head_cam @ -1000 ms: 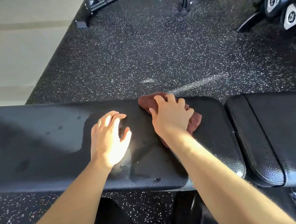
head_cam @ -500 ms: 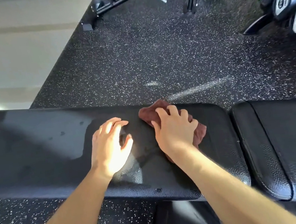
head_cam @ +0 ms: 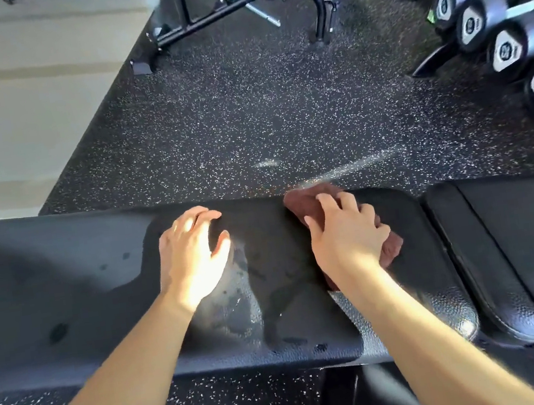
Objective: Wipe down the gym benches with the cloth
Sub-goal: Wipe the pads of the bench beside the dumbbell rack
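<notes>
- Mid-wipe on the gym bench's long back pad [head_cam: 67, 296], near its right end, just beside the seat pad [head_cam: 518, 237].
- Grip of the right hand [head_cam: 349, 242]: curled over the bunched maroon cloth [head_cam: 306, 202], pressing it onto the pad's far edge.
- Grip of the left hand [head_cam: 191, 259]: wide, flat on the damp-looking pad, holding nothing.
- Next, likely: dragging leftward over the dry stretch, with steady pressure.
- Pad's long axis left to right; cloth lying diagonally, far-left to near-right.

The right hand [head_cam: 348, 240] grips the maroon cloth [head_cam: 303, 204] bunched under its fingers on the bench [head_cam: 67, 296], with the left hand [head_cam: 192, 263] flat beside it.
</notes>
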A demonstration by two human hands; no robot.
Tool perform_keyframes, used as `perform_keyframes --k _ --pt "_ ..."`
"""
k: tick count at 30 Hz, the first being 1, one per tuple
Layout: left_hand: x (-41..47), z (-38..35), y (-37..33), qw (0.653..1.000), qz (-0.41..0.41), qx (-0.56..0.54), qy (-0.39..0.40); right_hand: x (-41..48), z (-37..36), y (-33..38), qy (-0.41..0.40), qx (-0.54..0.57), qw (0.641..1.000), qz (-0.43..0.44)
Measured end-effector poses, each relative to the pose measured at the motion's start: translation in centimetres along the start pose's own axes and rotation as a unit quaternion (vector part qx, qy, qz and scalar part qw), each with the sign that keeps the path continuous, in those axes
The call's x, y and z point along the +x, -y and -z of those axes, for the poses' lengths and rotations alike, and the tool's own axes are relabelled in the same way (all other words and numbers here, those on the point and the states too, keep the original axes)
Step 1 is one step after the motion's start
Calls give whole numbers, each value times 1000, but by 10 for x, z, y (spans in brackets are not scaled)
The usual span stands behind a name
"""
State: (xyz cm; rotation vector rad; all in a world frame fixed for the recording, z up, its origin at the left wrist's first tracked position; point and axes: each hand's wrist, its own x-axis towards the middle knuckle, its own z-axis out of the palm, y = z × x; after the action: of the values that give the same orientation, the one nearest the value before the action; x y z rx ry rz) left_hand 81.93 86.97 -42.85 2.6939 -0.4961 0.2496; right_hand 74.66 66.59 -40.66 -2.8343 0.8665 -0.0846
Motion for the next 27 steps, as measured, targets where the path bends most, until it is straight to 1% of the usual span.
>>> perform_keyframes --k 3,8,12,15,17,20,22,25,27 --pt "2 -5 4 1000 2 1 -8 5 0 11 -7 -6 1000 24" --pt "2 -8 7 1000 7 -3 -13 25 -6 45 -10 -4 994 105" --pt "2 -9 7 1000 12 -8 -21 49 -9 72 25 -9 992 127" --pt "2 -8 7 1000 8 5 -20 63 -9 78 65 -17 989 135" --pt "3 -6 6 1000 11 5 -15 63 -8 75 72 -17 987 145" --pt "0 -1 2 1000 8 -17 -10 39 -4 62 51 8 984 172" --pt "-8 3 2 999 9 -38 -19 8 -2 46 31 25 981 188" --pt "-26 6 5 999 8 -42 -22 -45 -2 18 -2 28 977 212" --pt "-37 8 5 999 7 -38 -17 -74 -1 3 1 33 977 211"
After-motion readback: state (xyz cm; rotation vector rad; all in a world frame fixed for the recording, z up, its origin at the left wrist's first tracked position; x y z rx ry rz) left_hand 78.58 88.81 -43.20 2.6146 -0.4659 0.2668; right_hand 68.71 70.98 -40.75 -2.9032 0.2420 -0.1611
